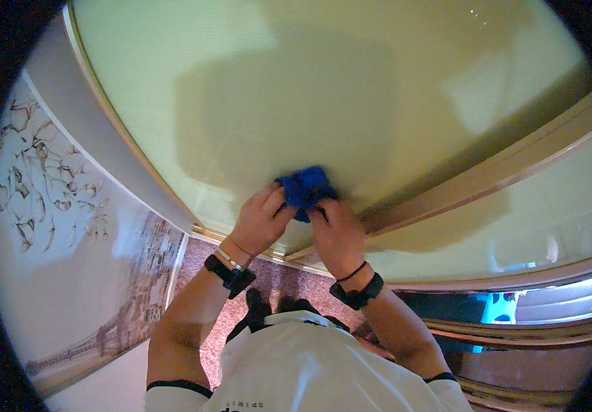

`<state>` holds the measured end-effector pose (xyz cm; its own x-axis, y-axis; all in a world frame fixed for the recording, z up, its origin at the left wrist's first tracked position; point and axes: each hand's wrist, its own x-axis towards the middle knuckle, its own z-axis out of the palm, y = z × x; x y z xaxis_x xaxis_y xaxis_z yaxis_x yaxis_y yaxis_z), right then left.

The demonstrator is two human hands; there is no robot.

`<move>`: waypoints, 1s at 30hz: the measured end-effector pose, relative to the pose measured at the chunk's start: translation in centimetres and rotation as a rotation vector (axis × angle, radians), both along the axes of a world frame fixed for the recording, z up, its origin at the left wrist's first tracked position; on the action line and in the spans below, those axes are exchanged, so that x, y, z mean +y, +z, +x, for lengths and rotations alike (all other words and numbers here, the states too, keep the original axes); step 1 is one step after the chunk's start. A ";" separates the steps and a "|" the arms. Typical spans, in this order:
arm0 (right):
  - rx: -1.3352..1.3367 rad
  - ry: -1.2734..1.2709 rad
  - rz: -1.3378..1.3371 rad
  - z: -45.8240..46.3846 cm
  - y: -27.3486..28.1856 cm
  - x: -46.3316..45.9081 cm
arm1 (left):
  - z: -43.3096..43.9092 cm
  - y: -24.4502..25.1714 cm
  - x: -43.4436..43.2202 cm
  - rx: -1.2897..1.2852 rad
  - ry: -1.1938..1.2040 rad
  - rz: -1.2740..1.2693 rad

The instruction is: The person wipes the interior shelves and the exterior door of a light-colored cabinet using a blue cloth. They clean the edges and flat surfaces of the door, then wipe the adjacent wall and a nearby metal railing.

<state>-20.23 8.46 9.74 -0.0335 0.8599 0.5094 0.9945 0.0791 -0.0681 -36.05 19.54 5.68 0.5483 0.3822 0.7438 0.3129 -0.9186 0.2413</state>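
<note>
A crumpled blue cloth point(306, 190) is bunched between my two hands, in front of a large pale green glossy panel point(296, 103). My left hand point(262, 219) grips the cloth's left side with bent fingers. From the right, my right hand point(339, 234) pinches the cloth's lower right part. The cloth appears to lie against the panel, though its far side is hidden. Each wrist carries a black strap with a dark device.
Gold-coloured framing point(481, 159) divides the panel from another glossy panel point(440, 242) on the right. Dark reflective strips point(445, 306) lie below that one. A wall with printed bridge and city artwork point(105, 329) stands at left. Speckled carpet point(223, 329) covers the floor around my feet.
</note>
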 end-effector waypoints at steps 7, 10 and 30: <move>0.037 0.063 0.155 -1.0 3.4 3.6 | -0.9 6.0 2.6 -0.130 0.118 0.281; 0.083 0.063 0.125 -1.8 2.4 3.8 | -2.5 5.7 3.0 -0.026 0.050 0.340; 0.002 0.089 0.394 -10.3 2.4 11.0 | -12.6 5.8 11.1 -0.005 -0.001 0.356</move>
